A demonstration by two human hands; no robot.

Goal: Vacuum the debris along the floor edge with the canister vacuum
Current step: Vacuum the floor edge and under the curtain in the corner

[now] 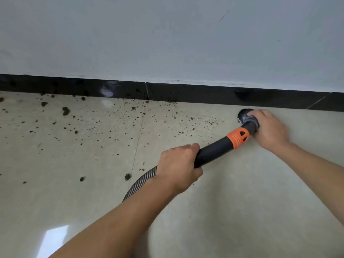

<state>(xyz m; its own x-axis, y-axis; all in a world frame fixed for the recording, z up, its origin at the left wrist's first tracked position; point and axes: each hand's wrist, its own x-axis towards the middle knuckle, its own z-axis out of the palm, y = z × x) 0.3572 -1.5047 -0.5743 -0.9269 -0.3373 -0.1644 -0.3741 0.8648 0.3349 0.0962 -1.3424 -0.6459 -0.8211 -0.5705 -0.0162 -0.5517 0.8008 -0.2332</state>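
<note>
Left hand [178, 164] is curled round the black wand [214, 153] behind its orange collar [238, 136]. Right hand [270, 129] clasps the round brush nozzle [243, 116], which sits on the tiled floor [242, 183] near the black skirting [186, 93]. Brown debris [65, 110] is scattered left of the nozzle along the skirting. The ribbed hose [143, 179] emerges from under the left hand.

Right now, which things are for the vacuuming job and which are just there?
For the job: brush nozzle, black wand, ribbed hose, dirt crumbs, left hand gripping the wand, right hand holding the nozzle.
Just there: white wall, black baseboard.
</note>
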